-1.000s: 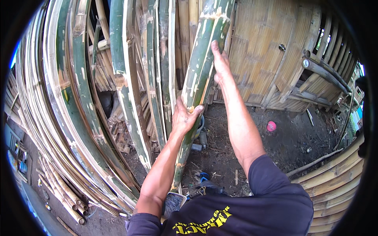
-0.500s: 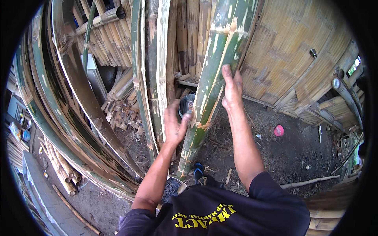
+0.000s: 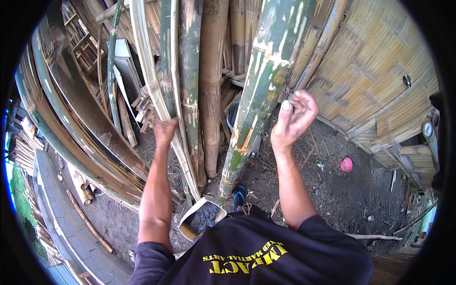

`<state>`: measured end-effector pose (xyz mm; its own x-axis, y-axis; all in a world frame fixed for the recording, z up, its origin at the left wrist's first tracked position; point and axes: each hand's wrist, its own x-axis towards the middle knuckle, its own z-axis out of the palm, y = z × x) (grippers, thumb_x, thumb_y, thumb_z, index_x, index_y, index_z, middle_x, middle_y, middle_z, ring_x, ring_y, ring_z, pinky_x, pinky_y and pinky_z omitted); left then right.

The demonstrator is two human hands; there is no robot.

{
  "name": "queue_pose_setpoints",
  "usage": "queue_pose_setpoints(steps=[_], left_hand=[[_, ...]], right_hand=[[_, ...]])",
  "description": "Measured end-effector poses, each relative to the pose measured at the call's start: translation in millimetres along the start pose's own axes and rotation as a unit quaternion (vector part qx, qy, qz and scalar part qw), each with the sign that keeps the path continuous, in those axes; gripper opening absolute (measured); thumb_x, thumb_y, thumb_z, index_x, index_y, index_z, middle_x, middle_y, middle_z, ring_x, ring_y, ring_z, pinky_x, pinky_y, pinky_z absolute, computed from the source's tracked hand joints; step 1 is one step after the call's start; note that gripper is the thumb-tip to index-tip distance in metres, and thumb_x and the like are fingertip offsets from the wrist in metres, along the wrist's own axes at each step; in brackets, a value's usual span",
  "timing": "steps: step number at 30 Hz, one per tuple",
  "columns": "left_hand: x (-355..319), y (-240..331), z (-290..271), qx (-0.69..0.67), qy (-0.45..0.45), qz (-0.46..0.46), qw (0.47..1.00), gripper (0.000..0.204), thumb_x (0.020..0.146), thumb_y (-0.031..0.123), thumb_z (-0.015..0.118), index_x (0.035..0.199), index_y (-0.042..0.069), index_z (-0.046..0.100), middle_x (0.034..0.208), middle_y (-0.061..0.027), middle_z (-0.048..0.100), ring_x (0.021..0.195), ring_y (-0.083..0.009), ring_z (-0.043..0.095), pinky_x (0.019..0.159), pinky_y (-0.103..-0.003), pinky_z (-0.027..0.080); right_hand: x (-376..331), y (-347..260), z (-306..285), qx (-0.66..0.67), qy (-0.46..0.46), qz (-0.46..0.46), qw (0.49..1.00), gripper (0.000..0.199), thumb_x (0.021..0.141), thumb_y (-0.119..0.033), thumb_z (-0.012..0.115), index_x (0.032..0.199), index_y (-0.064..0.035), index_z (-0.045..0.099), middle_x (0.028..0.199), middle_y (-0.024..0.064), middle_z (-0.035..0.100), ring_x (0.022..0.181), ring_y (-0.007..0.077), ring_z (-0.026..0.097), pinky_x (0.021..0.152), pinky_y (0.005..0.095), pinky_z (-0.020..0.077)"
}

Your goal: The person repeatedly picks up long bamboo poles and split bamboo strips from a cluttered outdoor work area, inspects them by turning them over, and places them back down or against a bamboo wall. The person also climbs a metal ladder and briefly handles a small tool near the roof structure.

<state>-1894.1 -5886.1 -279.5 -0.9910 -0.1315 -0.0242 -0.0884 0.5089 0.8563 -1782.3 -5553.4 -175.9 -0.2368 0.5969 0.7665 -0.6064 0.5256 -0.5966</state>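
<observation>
While the left hand [image 3: 164, 131] clutched a pale strip [image 3: 147, 57] left of the green pole [image 3: 254, 97], the right hand [image 3: 294, 121] hung half-curled just right of it. That side had decent open ground [image 3: 342, 202]. Both tops got cut off, left fingertips were hidden.

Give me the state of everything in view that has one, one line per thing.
left grip: closed around the strip
right grip: raised, fingers partly curled, not holding the green pole
strip: slanting, held
green pole: leaning, skin flecked pale
tub: open, with thin grey pieces inside
pink thing: lying on the ground
brown stick: lying flat
</observation>
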Motion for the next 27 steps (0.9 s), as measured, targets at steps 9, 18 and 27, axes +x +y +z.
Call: queue_pose_setpoints(steps=[9, 18, 27], left_hand=[[-8, -18, 34, 0.042, 0.063, 0.180, 0.981, 0.126, 0.070, 0.024, 0.091, 0.158, -0.002, 0.004, 0.154, -0.0329, 0.034, 0.145, -0.0426, 0.034, 0.125, -0.046, 0.022], [-25, -19, -20, -0.045, -0.006, 0.064, 0.997, 0.080, 0.072, 0.002, 0.071, 0.141, 0.000, 0.031, 0.119, -0.0297, 0.060, 0.107, -0.0442, 0.063, 0.094, -0.048, 0.049], [-10, -70, 14, 0.028, 0.050, 0.232, 0.971, 0.091, 0.073, 0.002, 0.069, 0.150, -0.012, 0.023, 0.142, -0.0342, 0.041, 0.130, -0.0492, 0.043, 0.115, -0.047, 0.032]], right_hand=[[-129, 18, 166, -0.037, -0.381, 0.493, 0.781, 0.060, 0.103, -0.038, 0.057, 0.145, 0.0010, 0.039, 0.144, 0.0244, 0.048, 0.130, 0.0292, 0.052, 0.103, 0.0382, 0.0485], [-155, 37, 152, 0.010, -0.263, 0.421, 0.868, 0.025, 0.110, -0.024, 0.046, 0.122, -0.0034, 0.055, 0.110, 0.0066, 0.061, 0.104, 0.0155, 0.052, 0.095, 0.0332, 0.0430], [-88, -14, 94, 0.236, -0.051, 0.335, 0.911, 0.025, 0.110, -0.021, 0.047, 0.120, -0.0015, 0.059, 0.106, 0.0026, 0.064, 0.096, 0.0112, 0.054, 0.089, 0.0275, 0.0456]])
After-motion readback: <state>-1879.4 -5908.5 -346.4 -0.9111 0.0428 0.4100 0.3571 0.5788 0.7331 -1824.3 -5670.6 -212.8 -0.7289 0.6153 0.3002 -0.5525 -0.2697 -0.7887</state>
